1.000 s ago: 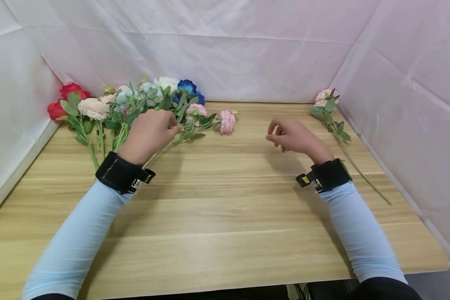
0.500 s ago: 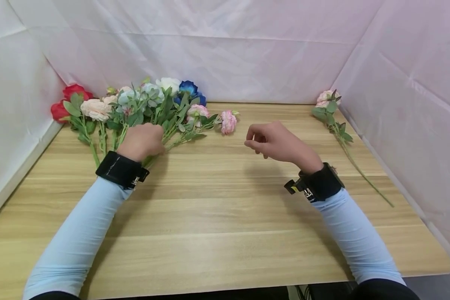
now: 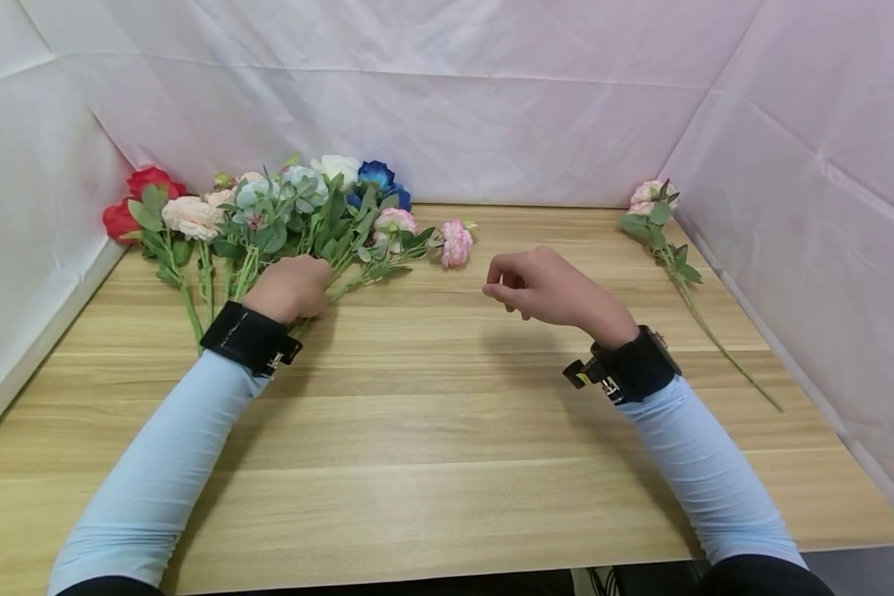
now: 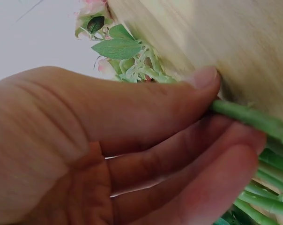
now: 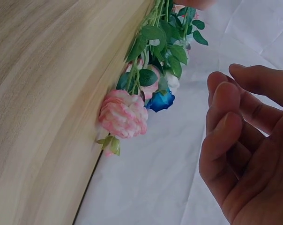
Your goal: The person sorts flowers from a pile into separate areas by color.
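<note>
On the far left of the wooden table (image 3: 447,372), seen from the head camera, a bunch of artificial flowers (image 3: 290,215) lies with blooms toward the far wall and stems running back toward the near edge. The left hand (image 3: 292,286) rests on those stems where they converge, fingers curled down over them. The right hand (image 3: 547,287) hovers above the table's middle, loosely curled and holding nothing, well apart from the stems. A pink flower (image 3: 454,242) at the bunch's right edge lies between the two hands, nearer the right one. One single pink stem (image 3: 670,265) lies alone at the far right, its long axis running from the far corner toward the near right edge.

Close up from the left wrist, the left hand (image 4: 108,150) pinches a green stem (image 4: 254,119) between thumb and fingers; the stem runs out past the fingertips to the right, with more stems just below it and leaves beyond the thumb.

From the right wrist, the right hand (image 5: 247,150) is relaxed with fingers bent, gripping nothing. The pink flower (image 5: 123,115) lies on the table ahead of its fingertips, with a blue flower (image 5: 161,100) and leaves just beyond.
</note>
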Demonstrator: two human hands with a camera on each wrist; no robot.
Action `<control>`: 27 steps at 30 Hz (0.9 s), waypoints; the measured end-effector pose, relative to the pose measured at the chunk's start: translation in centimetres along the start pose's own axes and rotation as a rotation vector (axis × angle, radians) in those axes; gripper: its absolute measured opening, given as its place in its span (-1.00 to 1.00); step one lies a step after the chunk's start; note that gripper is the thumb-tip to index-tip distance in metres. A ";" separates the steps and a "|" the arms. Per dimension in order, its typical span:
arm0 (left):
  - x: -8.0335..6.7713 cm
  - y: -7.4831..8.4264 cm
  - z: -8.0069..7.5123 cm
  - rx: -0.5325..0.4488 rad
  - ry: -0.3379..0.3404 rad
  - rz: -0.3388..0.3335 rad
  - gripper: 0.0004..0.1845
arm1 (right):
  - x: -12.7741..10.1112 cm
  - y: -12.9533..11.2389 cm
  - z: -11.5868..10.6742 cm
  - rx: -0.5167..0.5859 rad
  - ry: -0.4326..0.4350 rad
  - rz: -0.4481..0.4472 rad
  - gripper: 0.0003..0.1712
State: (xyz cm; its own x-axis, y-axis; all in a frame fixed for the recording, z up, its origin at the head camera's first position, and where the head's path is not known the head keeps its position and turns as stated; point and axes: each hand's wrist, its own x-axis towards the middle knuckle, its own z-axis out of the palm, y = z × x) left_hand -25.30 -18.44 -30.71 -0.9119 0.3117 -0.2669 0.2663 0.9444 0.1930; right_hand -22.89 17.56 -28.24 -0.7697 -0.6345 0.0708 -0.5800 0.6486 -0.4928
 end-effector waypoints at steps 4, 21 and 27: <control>0.1 0.0 -0.1 0.039 0.050 0.042 -0.73 | 0.0 0.2 0.2 -0.002 -0.008 0.005 -0.86; -0.3 0.8 -1.0 -0.030 0.216 0.100 -0.56 | 0.3 0.1 0.4 -0.014 -0.058 0.037 -0.84; -0.6 1.0 -1.3 -0.126 0.255 0.117 -0.48 | 0.4 0.1 0.6 -0.017 -0.057 0.039 -0.84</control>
State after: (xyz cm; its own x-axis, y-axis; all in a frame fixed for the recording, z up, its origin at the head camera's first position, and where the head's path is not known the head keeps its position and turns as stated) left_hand -24.87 -17.85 -29.11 -0.9306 0.3660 0.0062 0.3476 0.8783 0.3282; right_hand -23.08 17.17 -28.76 -0.7757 -0.6311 0.0015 -0.5544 0.6803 -0.4794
